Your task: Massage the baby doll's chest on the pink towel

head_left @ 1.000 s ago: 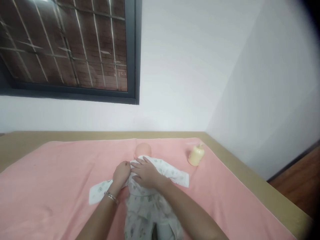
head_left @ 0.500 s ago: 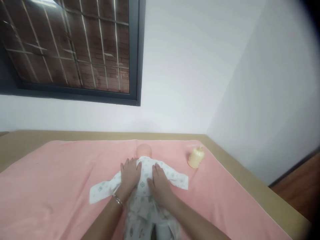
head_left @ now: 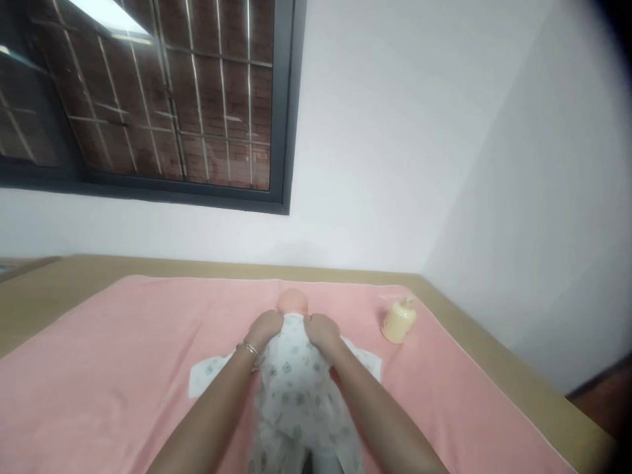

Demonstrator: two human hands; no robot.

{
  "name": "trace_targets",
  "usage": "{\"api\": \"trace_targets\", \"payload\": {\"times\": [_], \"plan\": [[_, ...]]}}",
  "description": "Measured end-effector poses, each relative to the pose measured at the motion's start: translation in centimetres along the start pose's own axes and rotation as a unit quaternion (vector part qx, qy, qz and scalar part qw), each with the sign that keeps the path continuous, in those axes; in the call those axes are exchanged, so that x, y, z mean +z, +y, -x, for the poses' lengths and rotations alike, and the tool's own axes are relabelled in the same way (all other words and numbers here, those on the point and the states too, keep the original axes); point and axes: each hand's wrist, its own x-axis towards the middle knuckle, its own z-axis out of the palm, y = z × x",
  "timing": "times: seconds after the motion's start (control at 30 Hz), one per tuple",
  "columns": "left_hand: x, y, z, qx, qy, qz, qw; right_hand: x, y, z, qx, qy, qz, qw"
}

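A baby doll lies lengthwise before me, its smooth round head (head_left: 293, 301) pointing away and its arms spread to the sides. White baby clothes (head_left: 291, 378) with small green-grey prints cover it. At the left shoulder, beside the neck, my left hand (head_left: 266, 325) is closed with its fingers curled round the shoulder and cloth; a silver bracelet circles that wrist. My right hand (head_left: 322, 330) grips the other shoulder in the same way. Both forearms partly hide the white sleeves. My fingertips are tucked out of sight.
Under the doll is a pink cloth (head_left: 158, 349) on a tan surface (head_left: 488, 368). A pale yellow pump bottle (head_left: 399, 322) stands at the right. Behind are a white wall (head_left: 355, 197) and a dark-framed window (head_left: 289, 131) with bars.
Both hands have moved up from the sides of the chest to the shoulders. Their fingers, flat before, are now curled in. The view has turned slightly left.
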Motion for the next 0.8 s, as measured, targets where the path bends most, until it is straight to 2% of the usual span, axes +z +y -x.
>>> {"api": "trace_targets", "payload": {"times": [0.07, 0.13, 0.17, 0.2, 0.3, 0.37, 0.43, 0.5, 0.6, 0.7, 0.73, 0.8], "plan": [[0.1, -0.2, -0.3, -0.010, -0.003, -0.013, 1.000, 1.1, -0.6, 1.5, -0.021, 0.065, 0.022, 0.997], [0.8, 0.1, 0.5, -0.006, 0.009, -0.030, 0.999, 1.9, -1.2, 2.4, -0.055, 0.126, 0.043, 0.990], [1.4, 0.4, 1.3, 0.002, 0.023, -0.040, 0.999, 2.0, -1.3, 2.3, -0.062, 0.135, 0.043, 0.988], [2.0, 0.7, 2.1, 0.015, 0.046, -0.051, 0.997, 1.9, -1.3, 2.0, -0.058, 0.123, 0.035, 0.990], [3.8, 1.7, 4.4, 0.069, 0.146, -0.090, 0.983, 0.7, -0.9, -0.2, -0.014, 0.028, 0.001, 1.000], [4.1, 2.0, 4.8, 0.086, 0.174, -0.101, 0.976, -0.1, -0.7, -1.5, -0.002, -0.013, -0.002, 1.000], [3.6, 1.9, 4.1, 0.057, 0.133, -0.075, 0.987, -0.3, -0.8, -1.8, 0.001, -0.022, 0.003, 1.000], [2.5, 1.4, 2.5, 0.001, 0.071, -0.038, 0.997, 0.2, -0.9, -0.8, 0.008, -0.012, 0.008, 1.000], [1.1, 0.6, 0.4, -0.050, 0.023, -0.009, 0.998, 1.6, -0.8, 1.8, -0.028, 0.073, 0.039, 0.996], [1.6, 0.7, 0.9, -0.049, 0.040, -0.014, 0.998, 2.5, 0.0, 3.4, -0.096, 0.146, 0.064, 0.983], [2.2, 0.9, 1.7, -0.030, 0.060, -0.024, 0.997, 2.5, 0.3, 3.3, -0.101, 0.142, 0.060, 0.983], [3.7, 1.5, 3.8, 0.035, 0.130, -0.060, 0.989, 1.9, 0.8, 2.3, -0.082, 0.090, 0.034, 0.992]]}}
